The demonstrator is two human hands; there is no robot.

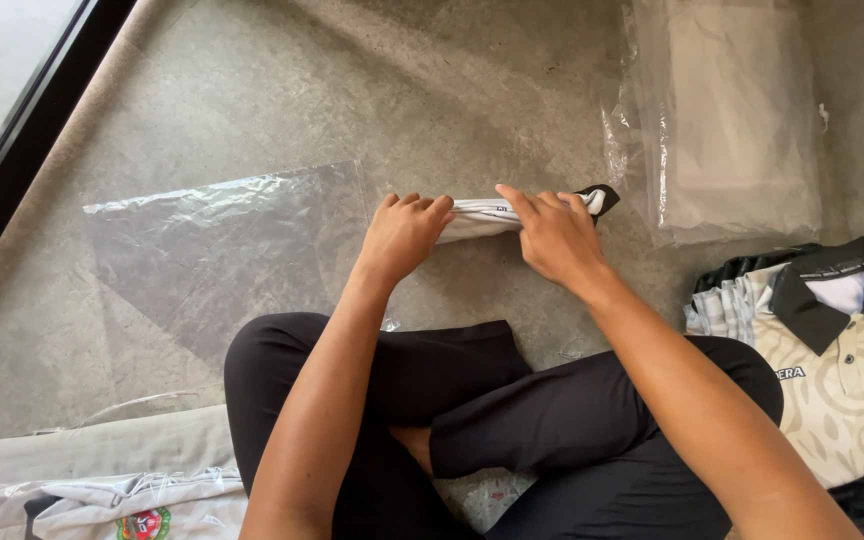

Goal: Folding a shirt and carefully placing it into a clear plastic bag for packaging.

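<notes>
Both hands press down on a folded white shirt (492,215) that lies on the grey stone floor (452,90), just ahead of the person's crossed legs in black trousers (512,400). The left hand (404,235) curls over the shirt's left end, fingers closed on the cloth; the right hand (555,238) lies over its right part, fingers spread flat and gripping the fold. The shirt's black collar tip (600,196) pokes out past the right hand. A flat clear plastic bag (222,250) rests on the floor to the left — close beside the left hand. Further right lies a stack of clear bags (732,120), and below it a pile of cream patterned shirts with black collars (842,350). At the lower left — bagged shirts (102,500).
</notes>
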